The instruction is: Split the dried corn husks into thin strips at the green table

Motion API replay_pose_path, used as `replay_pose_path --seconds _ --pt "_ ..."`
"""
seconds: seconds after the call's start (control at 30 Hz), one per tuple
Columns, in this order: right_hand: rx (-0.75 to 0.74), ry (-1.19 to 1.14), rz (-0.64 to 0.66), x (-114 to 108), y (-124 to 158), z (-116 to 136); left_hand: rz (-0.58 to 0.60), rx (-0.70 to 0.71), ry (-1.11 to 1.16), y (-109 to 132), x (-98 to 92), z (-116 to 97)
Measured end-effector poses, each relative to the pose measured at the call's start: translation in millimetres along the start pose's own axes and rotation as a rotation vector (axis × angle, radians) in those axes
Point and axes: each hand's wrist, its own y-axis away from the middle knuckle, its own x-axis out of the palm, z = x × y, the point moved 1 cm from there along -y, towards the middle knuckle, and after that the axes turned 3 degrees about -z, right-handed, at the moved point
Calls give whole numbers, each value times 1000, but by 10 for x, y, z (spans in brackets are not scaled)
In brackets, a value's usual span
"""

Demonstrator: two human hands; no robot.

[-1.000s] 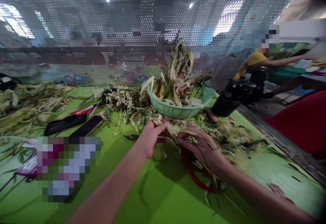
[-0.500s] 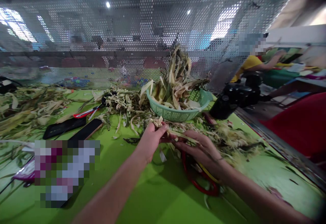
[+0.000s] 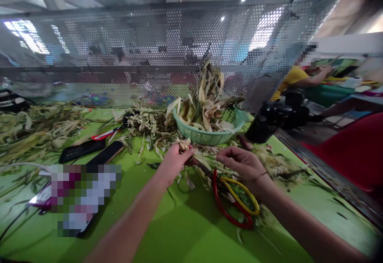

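My left hand (image 3: 175, 160) is closed around a bunch of dried husk strips (image 3: 186, 144) just in front of a teal basket (image 3: 209, 135). My right hand (image 3: 243, 163) pinches the other end of a pale husk strip (image 3: 209, 163) stretched between both hands. Below my right hand lie red and yellow rings (image 3: 236, 199) on the green table (image 3: 179, 231). The basket is piled high with husks (image 3: 209, 95).
Loose husks (image 3: 38, 127) cover the table's left and back. Red-handled scissors (image 3: 109, 132), two dark flat objects (image 3: 92, 153) and a blurred-out item lie on the left. A black device (image 3: 269, 121) stands to the right. A perforated metal screen (image 3: 149, 48) backs the table. Another person in yellow (image 3: 291, 81) works at the far right.
My right hand has lifted off the table and drawn back right, uncovering the red and yellow rings. The left hand stayed closed on the husks. The view tilted up slightly.
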Motion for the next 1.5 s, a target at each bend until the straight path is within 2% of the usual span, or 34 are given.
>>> replay_pose_path --seconds 0.13,0.27,0.33,0.5,0.67,0.83,1.0,1.17,1.27,1.5 --pt "96 -188 16 -72 -18 34 -89 40 -17 11 -65 -77" --pt "87 -268 -4 -134 -13 92 -189 97 -63 31 -126 -113" --pt "89 -264 36 -106 23 129 -158 126 -116 53 -105 -118" --pt "135 -199 270 91 192 178 -41 159 -102 112 72 -129" --pt "173 -213 407 225 312 174 2 122 61 195 206 -179" --pt "232 -332 360 237 335 186 22 45 284 293 256 -149" --pt "215 -353 345 241 347 222 -25 65 252 308 238 -70" --pt "290 -363 342 260 370 238 -75 123 230 276 149 -46" --pt "296 -345 349 269 365 218 -108 107 253 268 101 -52" --pt "340 -281 359 271 322 64 25 -33 436 327 123 -95"
